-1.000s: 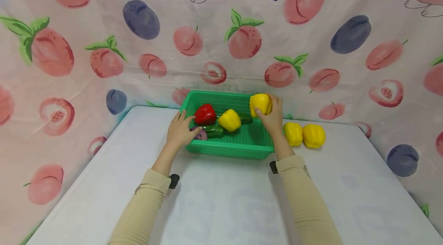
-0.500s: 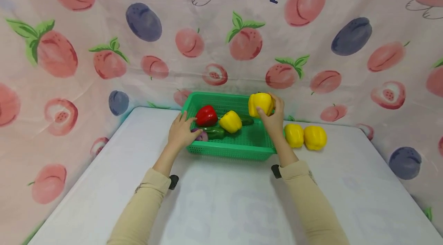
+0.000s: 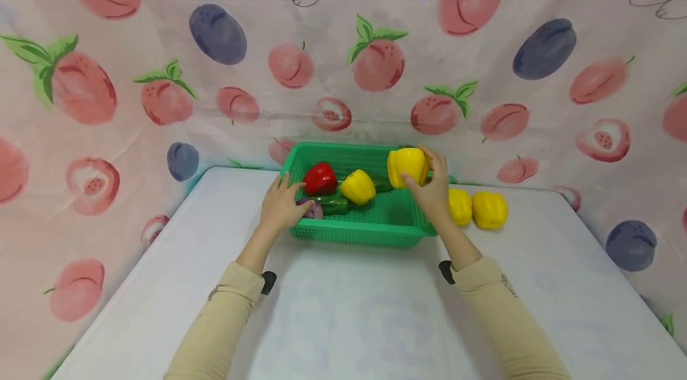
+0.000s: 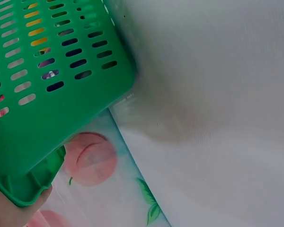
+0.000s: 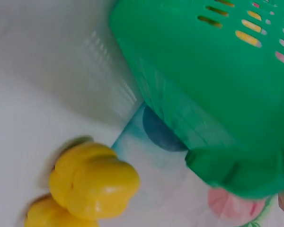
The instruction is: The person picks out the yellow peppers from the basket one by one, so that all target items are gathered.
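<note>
My left hand (image 3: 278, 204) grips the left end of a green plastic basket (image 3: 359, 232), with the thumb over the inner side. The basket's rim (image 4: 31, 189) meets that hand in the left wrist view. My right hand (image 3: 435, 192) holds a yellow bell pepper (image 3: 406, 167) over the basket's right end, thumb on the near side. Inside lie a red bell pepper (image 3: 320, 179), another yellow bell pepper (image 3: 358, 188), a cucumber (image 3: 334, 205), a second dark green piece (image 3: 383, 184) and a purple piece (image 3: 313, 210), partly hidden by the left thumb.
Two more yellow bell peppers, a nearer one (image 3: 460, 207) and an outer one (image 3: 489, 210), stand on the white table (image 3: 354, 308) right of the basket. A fruit-printed cloth (image 3: 322, 22) hangs behind the table.
My right hand has shifted slightly right, and the yellow bell pepper in it has turned a little and moved slightly. The left hand stays on the basket's left end.
</note>
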`<state>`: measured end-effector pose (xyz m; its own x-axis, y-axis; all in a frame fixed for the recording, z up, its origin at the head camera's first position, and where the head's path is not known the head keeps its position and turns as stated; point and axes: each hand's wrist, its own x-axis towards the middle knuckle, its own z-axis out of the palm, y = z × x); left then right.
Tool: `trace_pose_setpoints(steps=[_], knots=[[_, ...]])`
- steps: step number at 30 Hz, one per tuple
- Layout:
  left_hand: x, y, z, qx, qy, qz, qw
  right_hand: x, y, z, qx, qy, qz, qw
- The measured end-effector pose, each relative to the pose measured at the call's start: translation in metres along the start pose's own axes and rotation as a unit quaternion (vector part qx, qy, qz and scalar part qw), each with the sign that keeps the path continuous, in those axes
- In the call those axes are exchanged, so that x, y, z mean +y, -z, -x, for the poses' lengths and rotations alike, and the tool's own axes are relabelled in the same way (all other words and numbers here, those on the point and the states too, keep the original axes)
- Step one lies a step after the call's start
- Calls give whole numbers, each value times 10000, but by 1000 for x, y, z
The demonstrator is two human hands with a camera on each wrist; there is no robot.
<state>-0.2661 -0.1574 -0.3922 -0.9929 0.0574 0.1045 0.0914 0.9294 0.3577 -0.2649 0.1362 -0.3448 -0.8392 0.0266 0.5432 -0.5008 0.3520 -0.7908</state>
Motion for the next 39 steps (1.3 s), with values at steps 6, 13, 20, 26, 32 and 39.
trace_pose_setpoints(steps=[6, 13, 20, 26, 32, 39], knots=[[-3, -1, 2, -8, 106, -2, 9999, -5, 11, 9, -61, 38, -35, 10000], [-3, 0, 2, -9, 32, -13, 10000, -8, 21, 22, 71, 250, 136, 9996], [0, -2, 0, -83, -2, -33, 10000, -5, 37, 30, 73, -43, 234, 9997], [1, -1, -2, -91, 24, 52, 9999, 25, 48, 28, 264, 175, 408, 9987], [0, 0, -2, -70, 6, 61, 10000, 34, 58, 29, 350, 277, 456, 9980], [-2, -1, -2, 27, -99, -15, 9999, 25, 68, 33, 410, 162, 724, 9964]])
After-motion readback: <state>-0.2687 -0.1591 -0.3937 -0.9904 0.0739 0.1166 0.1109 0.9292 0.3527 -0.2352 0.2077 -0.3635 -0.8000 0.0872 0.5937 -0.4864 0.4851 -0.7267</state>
